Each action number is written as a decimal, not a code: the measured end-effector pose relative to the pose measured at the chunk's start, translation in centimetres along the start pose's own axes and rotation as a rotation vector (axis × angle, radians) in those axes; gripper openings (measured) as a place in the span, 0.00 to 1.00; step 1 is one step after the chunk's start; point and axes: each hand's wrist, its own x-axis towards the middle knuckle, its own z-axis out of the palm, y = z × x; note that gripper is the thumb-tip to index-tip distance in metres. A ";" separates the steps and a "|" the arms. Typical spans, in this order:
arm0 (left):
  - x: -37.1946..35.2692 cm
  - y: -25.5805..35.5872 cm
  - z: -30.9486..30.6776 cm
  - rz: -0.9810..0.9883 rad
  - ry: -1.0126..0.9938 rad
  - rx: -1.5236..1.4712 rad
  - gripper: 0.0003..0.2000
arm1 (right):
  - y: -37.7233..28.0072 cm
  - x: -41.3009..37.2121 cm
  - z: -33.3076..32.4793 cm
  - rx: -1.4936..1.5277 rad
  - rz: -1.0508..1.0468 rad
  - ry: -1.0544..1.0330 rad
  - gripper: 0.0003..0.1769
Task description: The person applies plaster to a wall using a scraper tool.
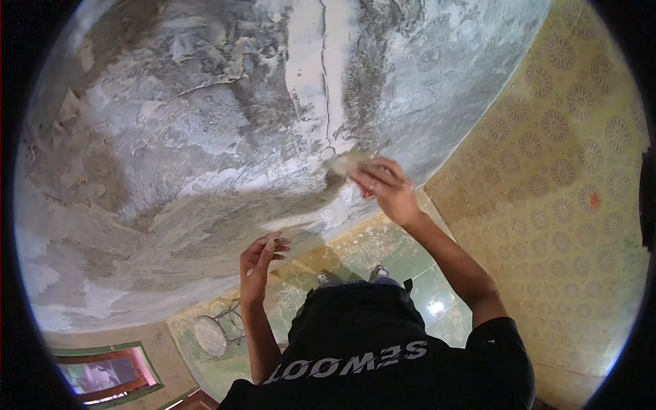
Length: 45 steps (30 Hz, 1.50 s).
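Near the middle, my right hand (388, 189) is closed around a pale, blurred scraper (348, 164) with a reddish part by the fingers. The scraper lies at the lower end of a whitish strip (313, 68) with a crack along it, on the rough grey wall (171, 123). Lower and to the left, my left hand (262, 257) is raised in front of the wall, its fingers curled and dusted with pale residue. Whether something small sits between its thumb and fingers cannot be made out.
A yellowish patterned wall (547, 198) meets the grey one at the right. Below lies a green tiled floor (362, 256). A round-seated stool (211, 335) stands at lower left, near a framed opening (102, 374).
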 end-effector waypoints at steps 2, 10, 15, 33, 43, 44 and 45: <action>0.1 0.2 0.3 0.009 -0.023 0.014 0.20 | 0.2 1.4 -1.9 0.058 0.160 0.171 0.30; -0.1 0.9 1.8 -0.072 -0.033 0.062 0.19 | -0.1 1.2 1.6 0.191 0.347 0.387 0.33; -0.1 1.4 1.4 -0.070 -0.079 0.090 0.18 | -2.7 -0.9 5.5 0.231 0.353 0.386 0.37; 1.1 1.8 -2.4 -0.008 -0.213 0.167 0.21 | -5.1 -2.8 10.7 0.505 0.832 0.721 0.15; 1.2 0.5 -6.0 -0.072 -0.185 0.101 0.16 | -7.4 0.5 4.6 0.364 0.559 0.541 0.21; 1.4 0.8 -5.9 -0.066 -0.181 0.123 0.15 | -7.1 2.1 2.5 0.117 0.404 0.529 0.23; 1.4 0.9 -5.8 -0.068 -0.178 0.119 0.15 | -7.1 3.2 1.3 0.118 0.403 0.525 0.23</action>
